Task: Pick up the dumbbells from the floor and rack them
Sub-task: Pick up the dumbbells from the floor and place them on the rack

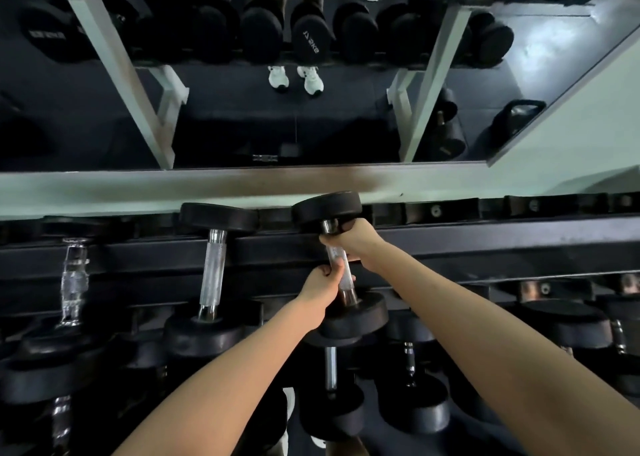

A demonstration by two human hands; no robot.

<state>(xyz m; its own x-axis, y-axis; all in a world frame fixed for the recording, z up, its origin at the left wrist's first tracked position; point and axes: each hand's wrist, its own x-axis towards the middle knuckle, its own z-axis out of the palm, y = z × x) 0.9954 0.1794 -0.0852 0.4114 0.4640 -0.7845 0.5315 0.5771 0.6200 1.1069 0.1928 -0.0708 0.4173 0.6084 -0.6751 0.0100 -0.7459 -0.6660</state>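
Note:
A black round-headed dumbbell (327, 210) with a chrome handle lies across the top tier of the dark rack (450, 244), its far head by the wall ledge and its near head over the front rail. Both my hands grip its handle. My right hand (346, 239) holds the far part just below the far head. My left hand (325, 281) holds the near part just above the near head. A second dumbbell (213, 265) of the same kind rests racked to the left.
A chrome handle (72, 282) of a further dumbbell sits at the far left of the top tier. Several dumbbells (412, 403) fill the lower tiers. A mirror (311, 116) above the pale ledge reflects the rack, white shoes and a kettlebell (512, 120).

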